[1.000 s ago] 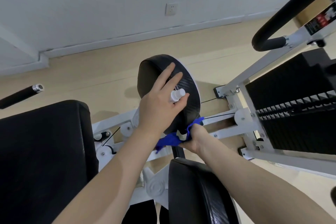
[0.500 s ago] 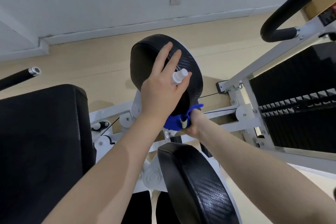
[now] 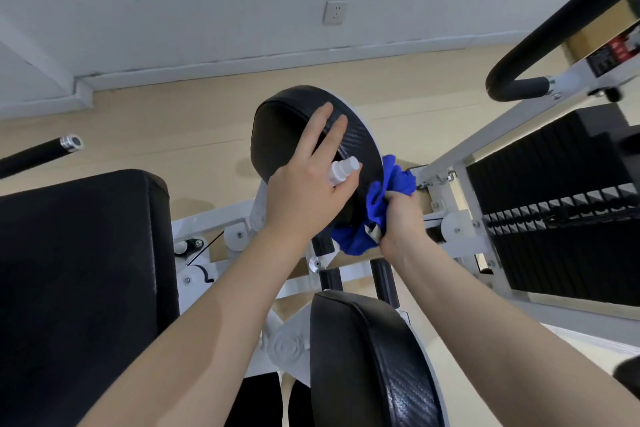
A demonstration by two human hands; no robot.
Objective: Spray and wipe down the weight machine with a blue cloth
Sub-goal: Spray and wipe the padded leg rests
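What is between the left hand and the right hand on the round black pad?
In the head view, the blue cloth and a strip of the round black pad lie between the left hand and the right hand.

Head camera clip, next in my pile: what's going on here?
A person is cleaning a weight machine. The left hand rests on the round black pad, two fingers straight along it, with a small white spray bottle tucked against the palm. The right hand grips a bunched blue cloth against the pad's right edge, by the white frame. Whether the pad has been sprayed cannot be told.
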